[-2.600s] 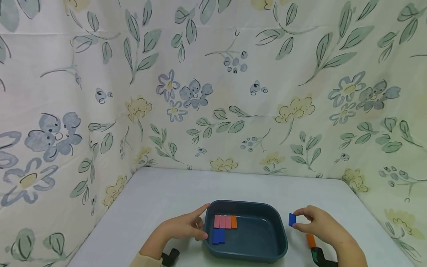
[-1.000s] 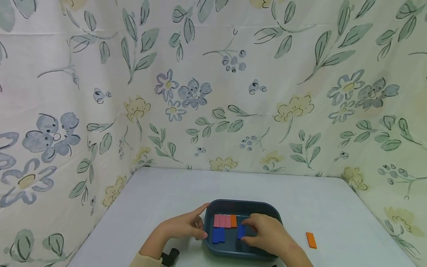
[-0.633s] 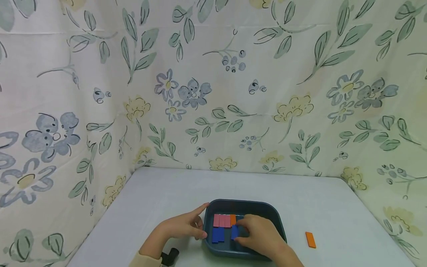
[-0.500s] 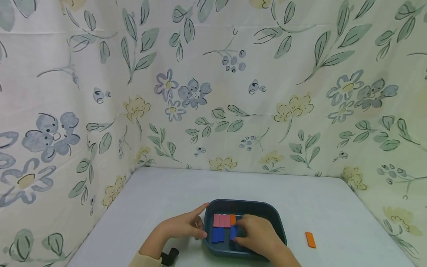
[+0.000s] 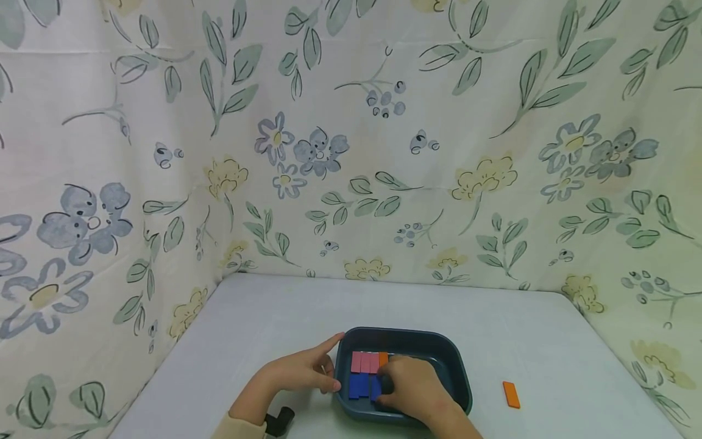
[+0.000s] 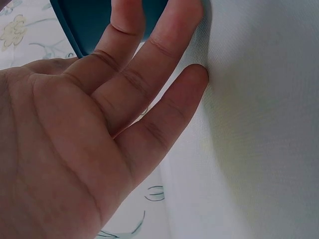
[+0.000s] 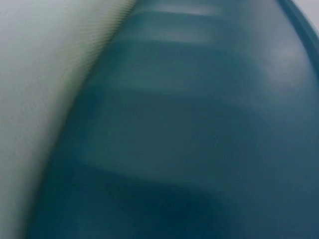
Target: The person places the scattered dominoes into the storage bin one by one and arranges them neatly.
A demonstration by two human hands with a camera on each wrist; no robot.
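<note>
A dark teal tray (image 5: 422,339) stands on the white table in the head view. Inside, three pink tiles (image 5: 365,362) and an orange tile (image 5: 382,358) form a row. Below them lie blue tiles (image 5: 359,386) side by side. My right hand (image 5: 414,388) reaches into the tray and pinches another blue tile (image 5: 375,388) between thumb and fingers, just right of those. My left hand (image 5: 298,372) touches the tray's left side with extended index finger and thumb; its other fingers bend loosely in the left wrist view. Only the blurred tray wall (image 7: 199,134) shows in the right wrist view.
A loose orange tile (image 5: 511,395) lies on the table right of the tray. Beside my left wrist sits a black device (image 5: 280,422). Floral fabric (image 5: 351,152) hangs behind and along the sides of the table.
My right hand has carried the blue tile from right of the tray into it, then leftward up beside the other blue tiles. The left hand has stayed at the tray's left side.
</note>
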